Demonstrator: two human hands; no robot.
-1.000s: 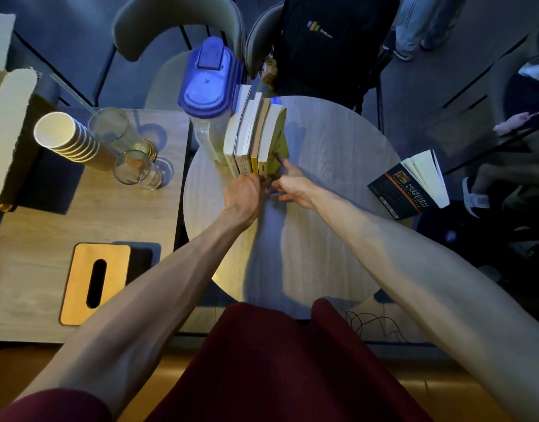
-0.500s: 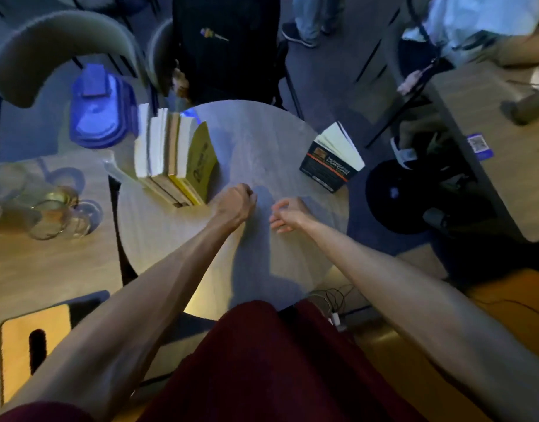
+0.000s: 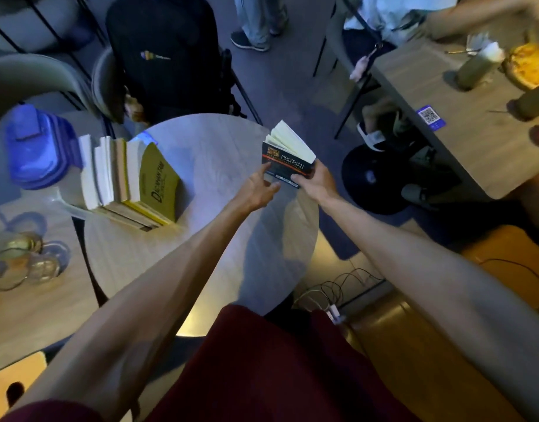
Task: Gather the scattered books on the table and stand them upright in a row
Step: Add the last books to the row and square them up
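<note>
- The dark-covered paperback book with fanned cream pages (image 3: pixel 288 161) sits at the far right edge of the round pale wooden worktop (image 3: pixel 219 226), well apart from the others, its pages splayed open upward.
- The right hand (image 3: pixel 315 181) is closed on the book's near right corner, thumb on the cover; whether the book is lifted clear of the worktop cannot be told.
- The left hand (image 3: pixel 259 190) has loosely spread fingers touching the book's near left edge, not clearly gripping it.
- This book looks light and floppy: a soft cover and loose pages that will fan out unless pinched shut. A hold across the spine, or both covers pressed together, would likely keep it tidy; a grip on one corner alone risks sagging.
- The row of four upright pale and yellow paperback books (image 3: pixel 131 181) stands at the worktop's far left, leaning left towards a clear plastic jug with a blue lid (image 3: pixel 38 147).
- The row's right end, by the yellow cover, seems the natural spot for this last book.
</note>
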